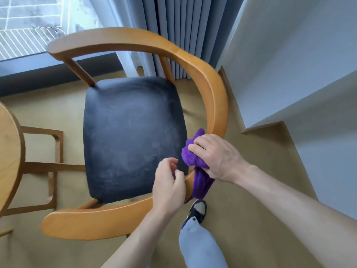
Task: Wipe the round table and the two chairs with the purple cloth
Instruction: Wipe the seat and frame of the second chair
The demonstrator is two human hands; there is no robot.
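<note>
Overhead view of a chair with a curved wooden back-and-arm rail and a dark padded seat. The right hand presses the bunched purple cloth against the rail at the chair's right side, fingers curled over the wad so that it stays gathered under the palm; a loose tail of cloth hangs down over the rail's outer face. The left hand rests on the same rail just beside the cloth, fingers loosely bent and holding nothing, probably to steady the chair against the push of the wipe. The round worktop shows only as a rim at the left edge, well apart from both hands, with another chair's frame beneath it. Faint streaks on the seat may be wipe marks. A shoe stands on the floor behind the rail
</note>
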